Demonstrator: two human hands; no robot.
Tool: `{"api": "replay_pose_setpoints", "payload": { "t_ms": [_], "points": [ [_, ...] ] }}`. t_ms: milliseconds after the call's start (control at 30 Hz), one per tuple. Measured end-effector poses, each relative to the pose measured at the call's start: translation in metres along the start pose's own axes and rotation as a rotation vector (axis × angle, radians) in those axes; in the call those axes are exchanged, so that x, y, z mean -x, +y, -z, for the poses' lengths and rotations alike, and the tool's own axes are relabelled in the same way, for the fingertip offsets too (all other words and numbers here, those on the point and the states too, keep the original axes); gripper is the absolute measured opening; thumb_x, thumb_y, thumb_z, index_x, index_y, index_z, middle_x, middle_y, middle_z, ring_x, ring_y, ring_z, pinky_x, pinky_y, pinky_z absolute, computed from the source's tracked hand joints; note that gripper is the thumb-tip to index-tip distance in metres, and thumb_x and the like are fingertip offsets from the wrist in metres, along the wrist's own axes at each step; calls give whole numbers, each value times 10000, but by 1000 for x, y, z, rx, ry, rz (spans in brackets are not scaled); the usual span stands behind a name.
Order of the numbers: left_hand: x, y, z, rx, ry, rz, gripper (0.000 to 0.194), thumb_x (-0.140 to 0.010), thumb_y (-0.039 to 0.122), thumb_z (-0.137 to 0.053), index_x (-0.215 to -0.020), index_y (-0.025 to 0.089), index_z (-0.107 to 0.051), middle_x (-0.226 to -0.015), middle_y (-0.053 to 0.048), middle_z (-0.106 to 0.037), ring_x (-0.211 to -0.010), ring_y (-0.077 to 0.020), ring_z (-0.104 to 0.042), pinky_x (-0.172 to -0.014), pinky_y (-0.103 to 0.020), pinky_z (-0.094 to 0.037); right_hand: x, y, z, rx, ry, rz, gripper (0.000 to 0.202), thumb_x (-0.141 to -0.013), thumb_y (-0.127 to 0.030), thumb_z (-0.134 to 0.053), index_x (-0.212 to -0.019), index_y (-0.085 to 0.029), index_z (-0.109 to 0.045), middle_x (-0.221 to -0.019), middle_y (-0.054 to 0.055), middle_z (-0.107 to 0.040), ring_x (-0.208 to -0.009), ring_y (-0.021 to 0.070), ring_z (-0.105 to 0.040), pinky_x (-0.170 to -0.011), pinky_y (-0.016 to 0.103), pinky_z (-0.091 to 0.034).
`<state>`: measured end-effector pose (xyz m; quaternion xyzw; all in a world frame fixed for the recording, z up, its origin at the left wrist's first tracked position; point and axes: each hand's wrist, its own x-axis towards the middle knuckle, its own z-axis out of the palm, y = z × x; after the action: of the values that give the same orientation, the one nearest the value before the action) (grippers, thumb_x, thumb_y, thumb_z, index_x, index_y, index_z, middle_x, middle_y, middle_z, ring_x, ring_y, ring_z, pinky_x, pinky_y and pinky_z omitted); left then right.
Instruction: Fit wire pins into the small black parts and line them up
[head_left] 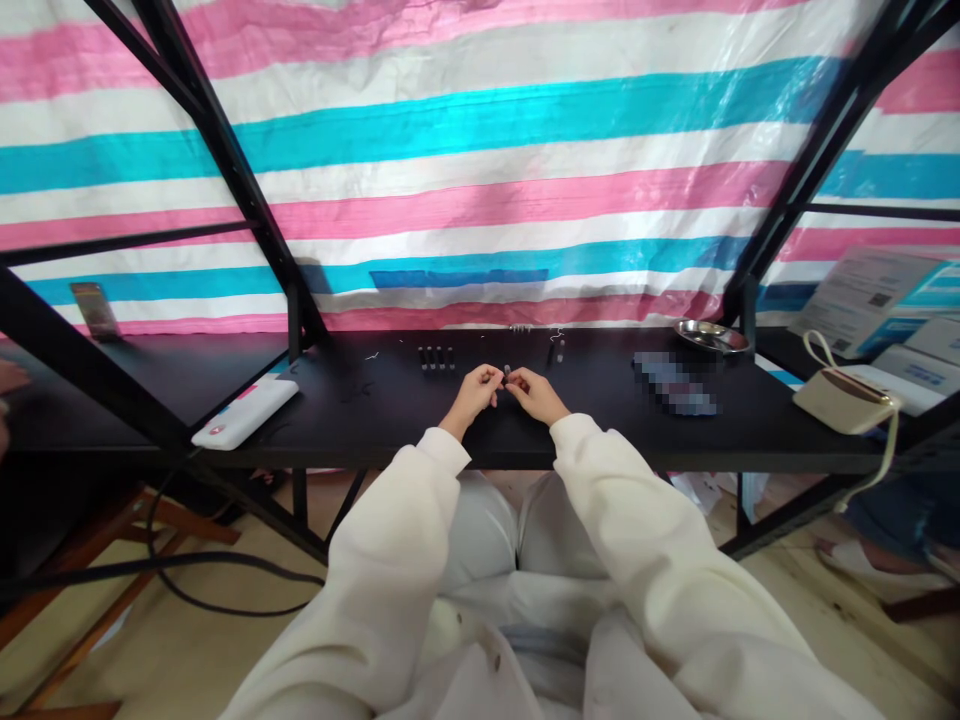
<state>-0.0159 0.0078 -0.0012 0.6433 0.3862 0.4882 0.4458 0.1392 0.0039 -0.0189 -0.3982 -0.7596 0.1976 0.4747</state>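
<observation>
My left hand (478,388) and my right hand (534,393) meet over the black table, with their fingertips pinched close together. Between them is a small dark piece with a greyish end (507,372); its kind is too small to make out, and the fingers hide most of it. Beyond my left hand, several short dark cylinders with pale ends (436,359) stand in a row. Farther right are two similar pieces (560,351), one darker than the other. Small whitish bits (519,329) lie near the table's back edge.
A white power-bank-like case (246,413) lies left on the black table (360,430). On the right are a round metal dish (711,338), a blurred-out item (675,384) and a beige pouch (846,400). Black frame posts (225,165) flank the table before a striped sheet (510,120).
</observation>
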Motion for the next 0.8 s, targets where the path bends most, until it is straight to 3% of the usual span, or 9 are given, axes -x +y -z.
{"api": "replay_pose_setpoints", "payload": {
  "t_ms": [367, 500, 633, 800],
  "points": [
    [1, 2, 1, 121, -48, 53, 220, -806, 360, -543, -811, 177, -419, -619, 46, -546, -333, -43, -470, -303, -147, -225, 1, -5, 2, 69, -42, 8, 209, -774, -272, -510, -932, -170, -602, -715, 9, -596, -597, 113, -509, -638, 255, -421],
    [1, 4, 1, 133, -52, 61, 230, -805, 372, -537, -808, 186, -401, -590, 56, -540, -323, -44, -456, -304, -146, -221, -2, -7, 6, 70, -98, -10, 177, -759, -306, -546, -853, -172, -612, -669, -1, -596, -582, 111, -512, -612, 245, -418],
    [1, 5, 1, 125, -17, 63, 237, -803, 385, -534, -799, 189, -400, -557, 65, -527, -305, -41, -429, -300, -148, -203, -13, 4, 19, 69, -94, -133, 184, -729, -341, -600, -748, -158, -605, -593, -3, -592, -558, 119, -535, -591, 241, -432],
    [1, 2, 0, 98, -8, 42, 234, -787, 371, -550, -767, 185, -411, -547, 66, -514, -301, -40, -417, -300, -153, -202, -30, 37, 52, 304, 94, -428, 146, -704, -305, -640, -706, -159, -638, -631, 34, -643, -626, 147, -600, -646, 254, -458]
  ]
}}
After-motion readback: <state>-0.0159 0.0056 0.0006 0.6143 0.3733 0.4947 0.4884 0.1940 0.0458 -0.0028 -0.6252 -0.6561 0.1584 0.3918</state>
